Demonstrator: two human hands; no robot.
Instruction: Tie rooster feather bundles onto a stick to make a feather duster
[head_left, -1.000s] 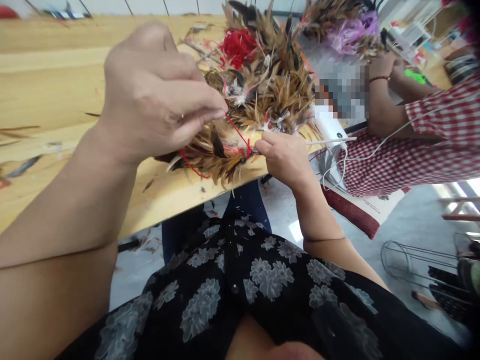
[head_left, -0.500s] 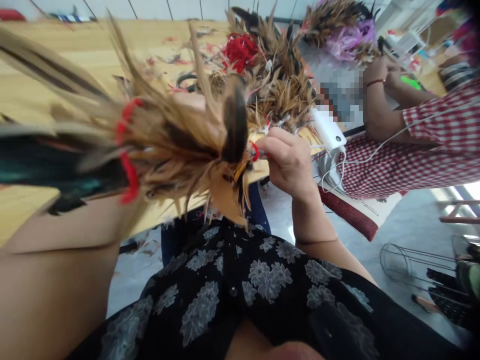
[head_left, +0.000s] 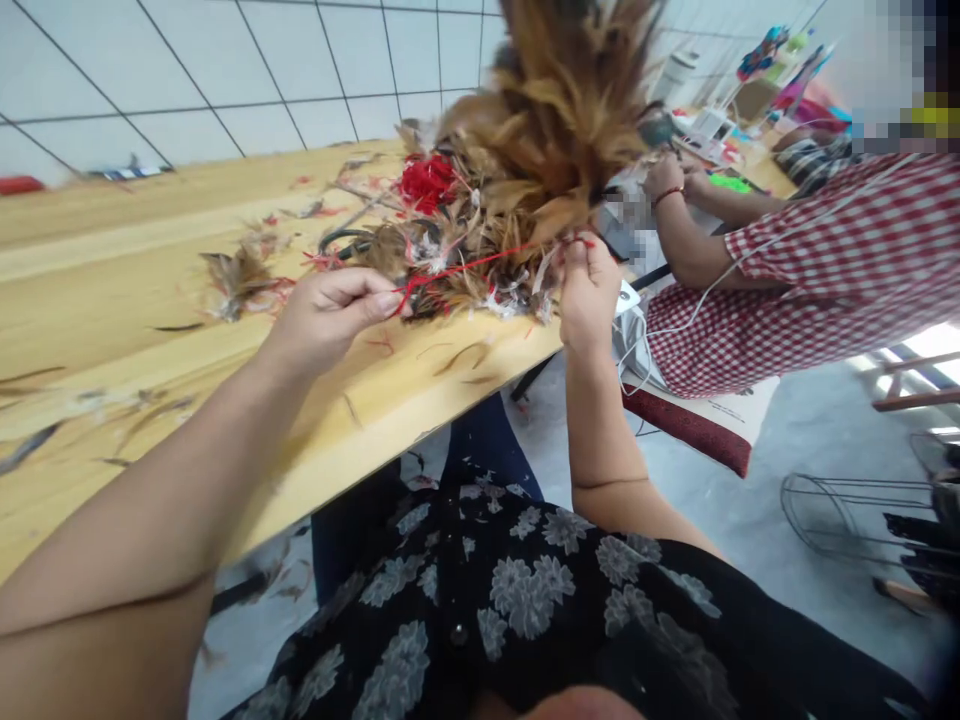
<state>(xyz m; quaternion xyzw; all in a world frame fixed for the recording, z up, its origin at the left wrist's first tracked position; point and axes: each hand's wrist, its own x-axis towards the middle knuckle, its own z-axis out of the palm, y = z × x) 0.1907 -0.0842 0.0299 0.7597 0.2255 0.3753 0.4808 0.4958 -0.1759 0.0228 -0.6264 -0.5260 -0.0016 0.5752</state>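
Red thread [head_left: 480, 262] stretched to the foot of a feather bundle [head_left: 574, 120]

The step in hand appears to be binding: the person's left hand [head_left: 334, 312] pinches the red thread between thumb and fingers, some slack bunched at the fingertips, while the right hand [head_left: 590, 295] is closed with its fingertips pressed together at the bundle's base. Exactly how it grips there is too blurred to tell. The thread runs nearly straight between the two hands. The next move seems to call for even tension on the left and a firm hold on the right, so that the turns sit close at the base.

The bundle stands roughly upright directly above the right hand, its feathers fanning upward, well apart from the left hand. Behind the thread, a pile of feathers [head_left: 499, 222] lies on the table [head_left: 390, 395], near a red tangle [head_left: 427, 183].
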